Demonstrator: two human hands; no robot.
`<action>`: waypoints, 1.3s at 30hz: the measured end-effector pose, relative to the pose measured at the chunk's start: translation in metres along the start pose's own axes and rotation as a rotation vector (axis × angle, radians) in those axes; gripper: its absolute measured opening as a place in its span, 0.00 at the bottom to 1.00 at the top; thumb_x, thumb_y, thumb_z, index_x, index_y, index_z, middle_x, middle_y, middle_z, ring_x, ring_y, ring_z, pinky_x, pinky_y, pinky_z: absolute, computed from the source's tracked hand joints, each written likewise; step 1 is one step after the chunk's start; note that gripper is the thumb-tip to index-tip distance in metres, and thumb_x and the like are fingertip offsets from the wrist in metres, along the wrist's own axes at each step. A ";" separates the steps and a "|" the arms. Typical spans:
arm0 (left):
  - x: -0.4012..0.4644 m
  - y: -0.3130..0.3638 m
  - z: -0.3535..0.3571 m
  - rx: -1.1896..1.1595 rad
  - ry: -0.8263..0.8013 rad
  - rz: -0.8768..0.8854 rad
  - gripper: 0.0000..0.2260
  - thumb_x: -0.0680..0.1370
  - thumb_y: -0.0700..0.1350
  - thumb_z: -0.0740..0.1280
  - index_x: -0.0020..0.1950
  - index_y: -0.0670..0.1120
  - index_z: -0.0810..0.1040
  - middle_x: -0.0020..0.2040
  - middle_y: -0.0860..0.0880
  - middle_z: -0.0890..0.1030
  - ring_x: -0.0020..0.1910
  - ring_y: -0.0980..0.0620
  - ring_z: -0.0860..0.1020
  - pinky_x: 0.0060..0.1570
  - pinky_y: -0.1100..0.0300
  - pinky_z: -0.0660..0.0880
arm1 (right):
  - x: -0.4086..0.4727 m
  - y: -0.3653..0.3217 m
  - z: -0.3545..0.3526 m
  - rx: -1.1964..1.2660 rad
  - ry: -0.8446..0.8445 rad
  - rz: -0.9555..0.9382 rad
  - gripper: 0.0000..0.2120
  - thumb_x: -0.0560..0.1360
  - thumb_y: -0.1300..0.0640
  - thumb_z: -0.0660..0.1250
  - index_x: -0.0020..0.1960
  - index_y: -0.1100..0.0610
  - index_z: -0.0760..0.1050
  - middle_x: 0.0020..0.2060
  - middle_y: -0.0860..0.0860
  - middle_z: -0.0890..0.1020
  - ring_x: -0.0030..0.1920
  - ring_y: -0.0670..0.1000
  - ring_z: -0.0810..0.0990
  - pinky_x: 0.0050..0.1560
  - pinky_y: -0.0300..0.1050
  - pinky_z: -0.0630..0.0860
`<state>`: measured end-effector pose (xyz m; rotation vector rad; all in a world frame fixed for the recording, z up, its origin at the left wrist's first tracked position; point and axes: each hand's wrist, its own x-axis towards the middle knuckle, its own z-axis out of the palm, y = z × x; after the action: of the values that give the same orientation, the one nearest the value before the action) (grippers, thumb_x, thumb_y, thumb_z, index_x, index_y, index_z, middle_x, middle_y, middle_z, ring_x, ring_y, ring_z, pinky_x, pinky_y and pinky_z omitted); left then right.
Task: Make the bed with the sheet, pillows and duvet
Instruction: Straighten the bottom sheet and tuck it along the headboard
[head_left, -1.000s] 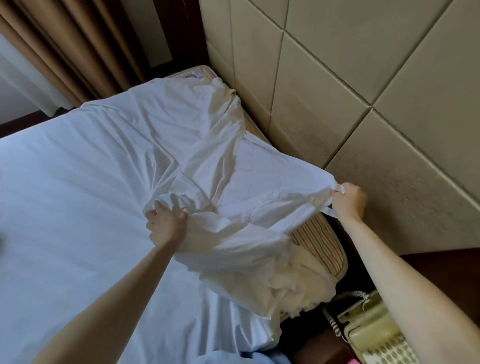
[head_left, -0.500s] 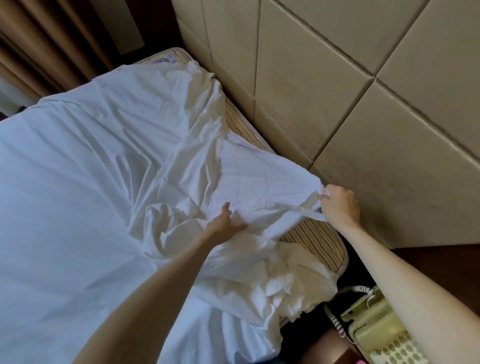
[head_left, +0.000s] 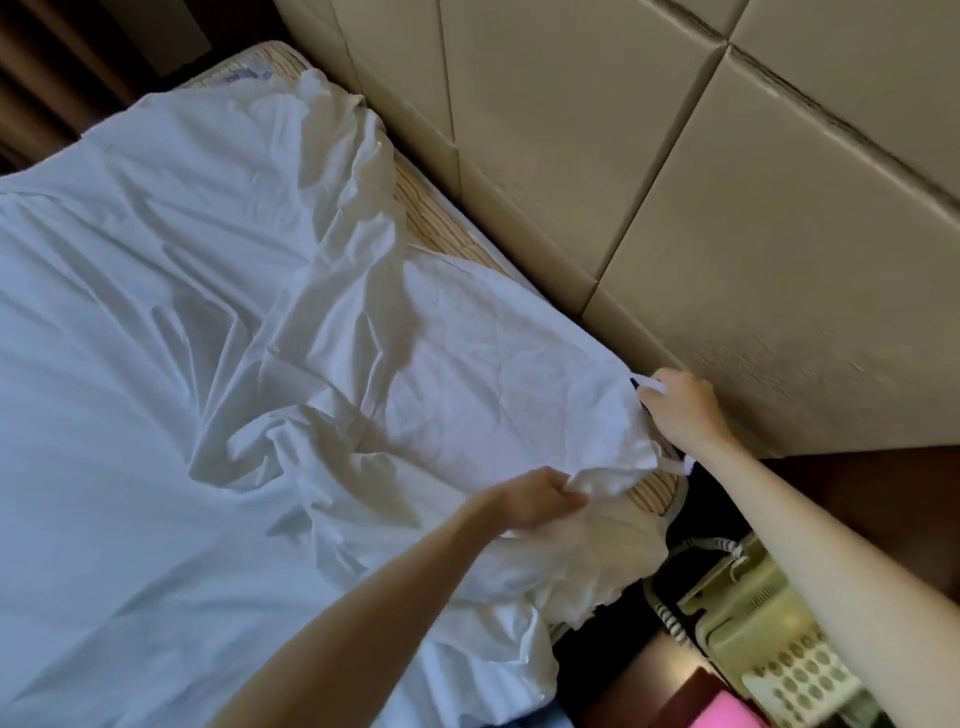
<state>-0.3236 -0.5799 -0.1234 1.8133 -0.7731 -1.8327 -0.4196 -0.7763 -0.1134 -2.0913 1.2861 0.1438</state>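
Both hands are closed on the sheet (head_left: 218, 291), which covers most of the bed and lies rumpled at centre frame. My right hand (head_left: 684, 410) pinches the sheet's corner edge at right of centre, just beside the padded headboard (head_left: 649, 171). My left hand (head_left: 535, 493) grips a bunched fold at lower centre. Striped mattress (head_left: 441, 218) shows bare along the headboard and at the corner. Risk, in my judgement: pulling on the gathered fabric could drag the spread portion off line, or loose folds could slip down toward the telephone (head_left: 769, 639) at lower right.
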 end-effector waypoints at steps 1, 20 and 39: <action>0.005 0.000 0.014 -0.091 -0.021 0.013 0.13 0.81 0.50 0.62 0.37 0.48 0.73 0.29 0.54 0.70 0.29 0.56 0.68 0.35 0.61 0.66 | 0.001 0.005 0.000 0.047 -0.026 0.012 0.16 0.78 0.57 0.60 0.34 0.62 0.64 0.29 0.54 0.67 0.32 0.53 0.66 0.31 0.46 0.59; 0.003 -0.041 0.053 0.846 0.422 0.247 0.29 0.75 0.69 0.53 0.57 0.44 0.67 0.48 0.46 0.80 0.41 0.40 0.79 0.35 0.53 0.69 | -0.021 0.043 0.032 0.674 -0.080 0.549 0.08 0.77 0.61 0.57 0.50 0.58 0.75 0.45 0.54 0.77 0.48 0.58 0.75 0.42 0.45 0.71; -0.067 -0.074 -0.115 0.017 1.279 -0.232 0.13 0.81 0.46 0.59 0.61 0.45 0.79 0.58 0.42 0.81 0.58 0.42 0.77 0.51 0.57 0.68 | -0.018 0.054 0.051 -0.144 -0.211 -0.016 0.14 0.77 0.48 0.67 0.48 0.60 0.72 0.42 0.56 0.76 0.40 0.57 0.74 0.34 0.46 0.68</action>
<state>-0.2008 -0.4897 -0.1200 2.5635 -0.0658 -0.4300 -0.4616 -0.7485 -0.1711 -2.1403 1.1617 0.4493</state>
